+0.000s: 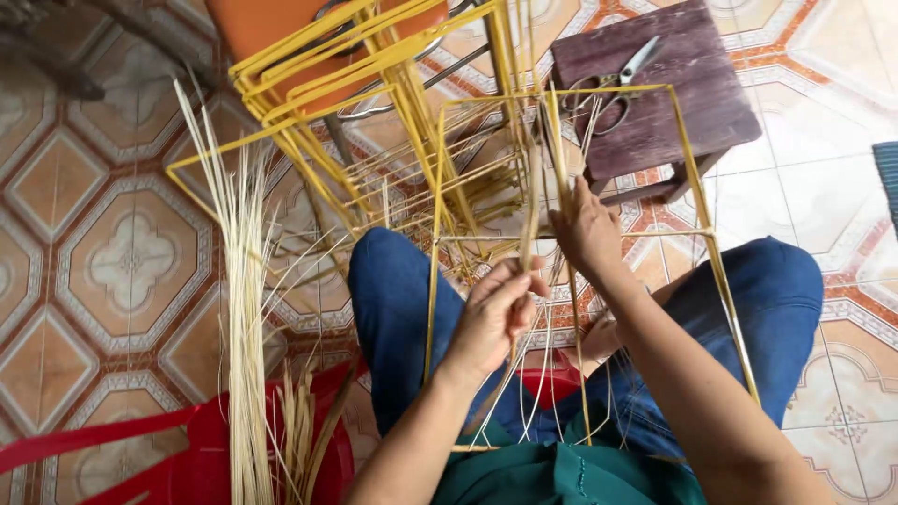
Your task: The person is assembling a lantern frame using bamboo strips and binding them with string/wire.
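Both hands are up inside the yellow-painted bamboo-stick frame (697,201), an open box shape propped between the knees. The left hand (496,313) is closed around a flat pale bamboo strip (530,210), thumb and fingers pinching it low down. The right hand (587,229) is higher, fingers curled shut on the same strip and a neighbouring upright where they meet the frame's crossbar.

Where could this slip? That strip looks thin and springy; I'd judge that if the left pinch loosens it could flick out of line and the lacing near the crossbar could go slack. Bend it too sharply at the right hand's fingers and it may well crack or splinter. The frame rests only against the blue trouser legs (398,299), so a hard tug could tip it towards the stack of finished yellow stick frames (309,84) leaning on the orange-seated chair (262,23). Loose thin slivers hang about the lap and could snag.

Pose now: left forearm rises from below, wrist bent inward. Right forearm comes in steeply from the lower right, wrist cocked back.

Nearby, steel scissors (617,79) lie on a small dark wooden stool (692,93), and a bundle of pale bamboo strips (245,355) stands by a red plastic basket (201,458) on the patterned tiled floor (103,252).
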